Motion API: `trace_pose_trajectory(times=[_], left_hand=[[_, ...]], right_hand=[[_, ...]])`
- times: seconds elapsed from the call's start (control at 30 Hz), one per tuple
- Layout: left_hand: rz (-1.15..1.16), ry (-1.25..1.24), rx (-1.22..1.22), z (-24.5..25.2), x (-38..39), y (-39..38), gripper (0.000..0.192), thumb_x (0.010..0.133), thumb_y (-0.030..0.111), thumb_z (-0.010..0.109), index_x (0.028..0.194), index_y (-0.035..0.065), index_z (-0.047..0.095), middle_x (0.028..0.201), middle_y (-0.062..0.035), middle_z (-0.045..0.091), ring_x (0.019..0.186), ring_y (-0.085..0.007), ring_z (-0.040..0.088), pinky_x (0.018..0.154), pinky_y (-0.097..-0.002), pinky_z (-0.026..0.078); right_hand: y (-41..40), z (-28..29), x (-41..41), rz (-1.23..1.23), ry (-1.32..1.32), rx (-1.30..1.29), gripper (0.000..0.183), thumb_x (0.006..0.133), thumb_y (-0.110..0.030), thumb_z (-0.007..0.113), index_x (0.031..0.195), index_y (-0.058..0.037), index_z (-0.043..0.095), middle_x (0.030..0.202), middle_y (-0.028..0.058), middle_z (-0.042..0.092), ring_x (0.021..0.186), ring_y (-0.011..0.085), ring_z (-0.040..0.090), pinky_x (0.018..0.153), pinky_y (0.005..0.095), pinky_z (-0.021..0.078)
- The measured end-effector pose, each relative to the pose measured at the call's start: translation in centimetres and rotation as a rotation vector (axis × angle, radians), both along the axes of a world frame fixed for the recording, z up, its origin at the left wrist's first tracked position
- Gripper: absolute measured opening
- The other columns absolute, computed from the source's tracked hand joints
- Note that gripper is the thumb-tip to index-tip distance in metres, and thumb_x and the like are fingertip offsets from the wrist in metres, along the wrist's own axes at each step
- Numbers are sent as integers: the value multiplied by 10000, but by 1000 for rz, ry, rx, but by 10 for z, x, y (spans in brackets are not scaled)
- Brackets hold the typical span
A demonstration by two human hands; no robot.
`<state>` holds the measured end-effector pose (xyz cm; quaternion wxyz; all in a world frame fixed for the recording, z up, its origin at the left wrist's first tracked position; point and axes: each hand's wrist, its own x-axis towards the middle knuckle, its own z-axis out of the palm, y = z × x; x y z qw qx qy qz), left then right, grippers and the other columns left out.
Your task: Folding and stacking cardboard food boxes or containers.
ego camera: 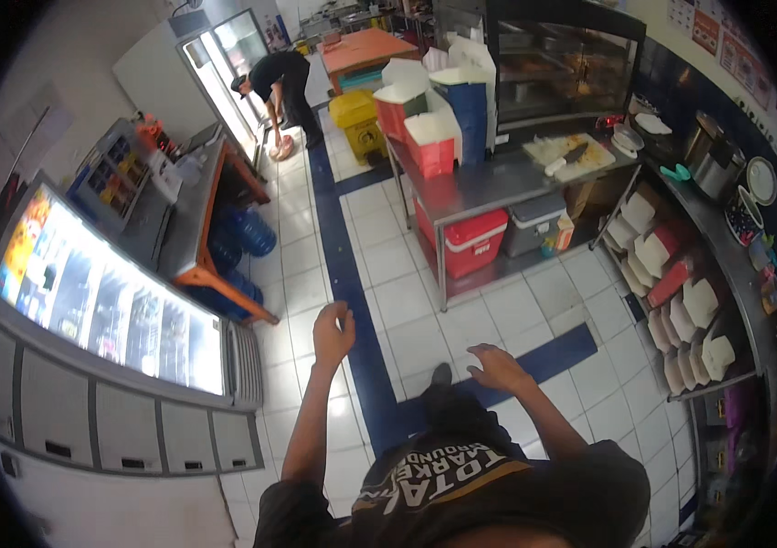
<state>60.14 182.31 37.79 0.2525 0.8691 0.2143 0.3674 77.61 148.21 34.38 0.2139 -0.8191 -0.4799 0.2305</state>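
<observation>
My left hand (333, 333) is raised above the white tiled floor with its fingers curled loosely and a gap between thumb and fingers; it holds nothing. To the right, my right hand (496, 368) hangs over the floor, palm down, fingers apart and empty. Neither hand touches anything. Ahead on the right stands a steel table (468, 188) bearing folded paper boxes (429, 140) and a white cutting board (583, 156) with a knife (566, 159) on it. Below it are a red cool box (476, 241) and a grey cool box (534, 225).
A person in dark clothes (285, 75) bends by a lit upright fridge (213, 75), one hand at a bag-like bundle (281, 148) on the floor. A display fridge (114, 294) and an orange-framed table (200, 270) stand left. A yellow bin (359, 127) stands ahead; shelved boxes (676, 294) are right.
</observation>
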Motion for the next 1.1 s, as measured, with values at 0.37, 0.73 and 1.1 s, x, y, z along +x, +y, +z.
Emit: trace_pose_trajectory(times=[0.37, 0.73, 1.1], left_hand=[[-353, -143, 199, 105, 407, 187, 189, 847, 120, 679, 993, 4, 649, 924, -173, 684, 877, -362, 667, 790, -437, 533], [-417, 536, 371, 103, 696, 334, 411, 900, 375, 656, 1031, -14, 648, 958, -246, 714, 933, -435, 688, 836, -509, 546], [-880, 571, -172, 77, 747, 357, 354, 1008, 268, 492, 974, -48, 649, 1002, -313, 667, 964, -487, 640, 838, -532, 488]], right_hand=[[227, 93, 237, -201, -402, 560, 359, 815, -74, 675, 1162, 4, 624, 1079, 202, 675, 1028, 380, 653, 872, 478, 529], [457, 125, 431, -303, -478, 596, 427, 829, -57, 683, 1242, 19, 605, 1261, 208, 637, 1178, 369, 611, 982, 435, 517], [533, 83, 514, -675, -457, 588, 635, 852, -51, 667, 1435, 41, 434, 1411, 262, 520, 1276, 386, 555, 1051, 432, 495]])
